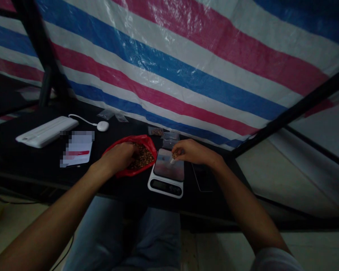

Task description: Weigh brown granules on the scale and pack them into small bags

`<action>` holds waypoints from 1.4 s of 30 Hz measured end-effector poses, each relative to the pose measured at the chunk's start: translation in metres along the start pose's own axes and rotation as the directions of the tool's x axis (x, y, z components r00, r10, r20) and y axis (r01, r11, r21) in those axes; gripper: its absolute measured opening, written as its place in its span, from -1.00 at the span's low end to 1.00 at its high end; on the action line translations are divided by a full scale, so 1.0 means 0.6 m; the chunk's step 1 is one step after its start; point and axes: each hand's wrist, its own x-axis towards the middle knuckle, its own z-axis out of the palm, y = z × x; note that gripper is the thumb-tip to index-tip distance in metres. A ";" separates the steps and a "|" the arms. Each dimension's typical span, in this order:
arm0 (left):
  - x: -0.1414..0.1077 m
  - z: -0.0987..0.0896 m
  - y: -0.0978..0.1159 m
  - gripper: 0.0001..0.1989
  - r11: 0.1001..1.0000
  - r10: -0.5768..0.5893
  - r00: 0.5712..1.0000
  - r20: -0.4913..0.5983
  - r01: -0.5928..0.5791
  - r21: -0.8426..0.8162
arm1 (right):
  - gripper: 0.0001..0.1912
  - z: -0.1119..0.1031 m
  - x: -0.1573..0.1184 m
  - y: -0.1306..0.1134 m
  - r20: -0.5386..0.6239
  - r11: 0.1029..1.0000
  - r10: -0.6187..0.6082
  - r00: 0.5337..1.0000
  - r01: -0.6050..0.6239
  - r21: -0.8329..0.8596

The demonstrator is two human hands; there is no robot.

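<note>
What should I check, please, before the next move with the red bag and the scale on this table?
1. Red plastic bag open, left hand inside among the brown granules: ok.
2. Right hand pinching granules above the digital kitchen scale: ok.
3. Scale display reading: cannot tell, too dark.
4. Scale platform free of granules: cannot tell, the right hand shades part of it.
5. Small clear plastic bags within reach behind the scale: ok.
</note>
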 end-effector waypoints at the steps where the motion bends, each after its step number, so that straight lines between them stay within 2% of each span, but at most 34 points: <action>1: 0.001 0.000 -0.003 -0.71 1.000 0.012 1.000 0.020 -0.012 0.008 | -0.84 0.000 -0.001 0.000 -0.004 1.000 -0.001 1.000 0.001 0.001; 3: 0.002 -0.002 -0.007 -0.71 0.999 0.030 0.998 0.048 -0.031 0.025 | -0.85 -0.003 -0.002 0.000 -0.009 1.000 -0.005 1.000 0.005 0.001; 6: 0.003 -0.005 -0.009 -0.68 0.999 0.031 0.999 0.028 -0.032 0.029 | -0.87 -0.008 -0.001 -0.004 -0.039 1.000 -0.005 0.999 0.006 0.026; 9: 0.001 -0.008 -0.006 -0.67 0.999 0.029 0.999 0.019 -0.029 0.015 | -0.78 -0.010 0.004 -0.007 -0.091 1.000 -0.006 0.996 0.008 0.024; 14: -0.003 -0.008 -0.010 -0.67 0.998 0.063 0.998 -0.008 -0.063 -0.008 | -0.82 -0.006 0.011 -0.007 -0.017 0.999 0.005 1.000 -0.004 0.050; 19: -0.010 -0.013 -0.008 -0.69 0.994 0.052 0.998 -0.039 -0.055 -0.093 | -0.80 0.008 0.034 -0.010 -0.110 0.997 -0.065 0.992 0.060 -0.044; 22: -0.010 -0.016 0.000 -0.70 0.995 0.043 0.998 -0.043 -0.046 -0.085 | -0.81 0.028 0.068 -0.012 -0.063 0.987 -0.088 0.994 0.078 -0.140; 26: -0.005 -0.010 -0.007 -0.72 0.990 0.098 0.993 -0.058 -0.104 -0.096 | -0.80 0.047 0.107 -0.013 0.030 0.980 -0.027 0.999 0.032 -0.198; 29: -0.005 -0.009 -0.015 -0.74 0.982 0.116 0.990 -0.081 -0.126 -0.140 | -0.81 0.035 0.099 -0.010 0.030 0.991 -0.010 0.999 0.014 -0.132; 31: -0.007 -0.015 -0.013 -0.75 0.975 0.107 0.989 -0.102 -0.125 -0.183 | -0.83 0.018 0.074 -0.006 -0.031 0.999 -0.012 0.999 0.011 -0.051; 34: -0.005 -0.029 0.008 -0.74 0.951 0.146 0.979 -0.145 -0.180 -0.253 | -0.87 -0.003 0.026 0.002 -0.132 0.999 0.019 0.991 -0.015 0.038; 38: 0.020 -0.042 0.062 -0.79 0.892 0.249 0.939 -0.236 -0.317 -0.322 | -0.84 0.003 -0.014 0.022 -0.115 0.993 0.007 0.993 0.006 0.114; 40: 0.041 -0.041 0.096 -0.81 0.851 0.304 0.908 -0.289 -0.395 -0.346 | -0.81 0.018 -0.018 0.040 -0.254 0.988 0.010 0.967 0.030 0.154; 42: 0.063 -0.033 0.128 -0.81 0.804 0.372 0.869 -0.327 -0.478 -0.354 | -0.78 0.035 -0.015 0.063 -0.440 0.975 0.060 0.896 0.043 0.220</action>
